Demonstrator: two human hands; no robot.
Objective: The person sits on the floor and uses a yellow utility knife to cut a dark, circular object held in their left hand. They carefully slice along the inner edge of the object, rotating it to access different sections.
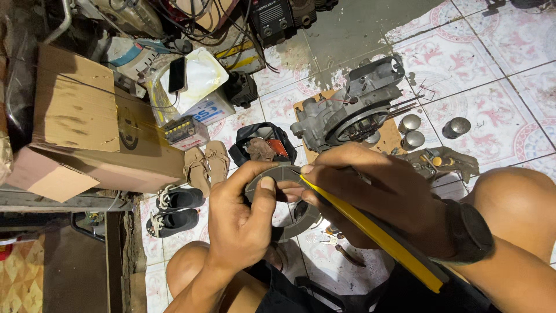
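My left hand [243, 220] grips a dark grey ring-shaped part [277, 175], thumb pressed on its upper face. The ring's lower arc shows below my fingers. My right hand [370, 194] holds a long yellow-handled tool [376, 235] like a pen, its tip touching the ring's top edge near my left thumb. A black watch [466, 232] sits on my right wrist. Both hands hover above my bare knees.
A grey engine casing [353, 107] rests on a wooden board on the tiled floor ahead. Small metal cups [411, 130] and a rag with tools [443, 162] lie to its right. A black bag [263, 145], sandals, sneakers [174, 208] and a cardboard box [87, 124] stand left.
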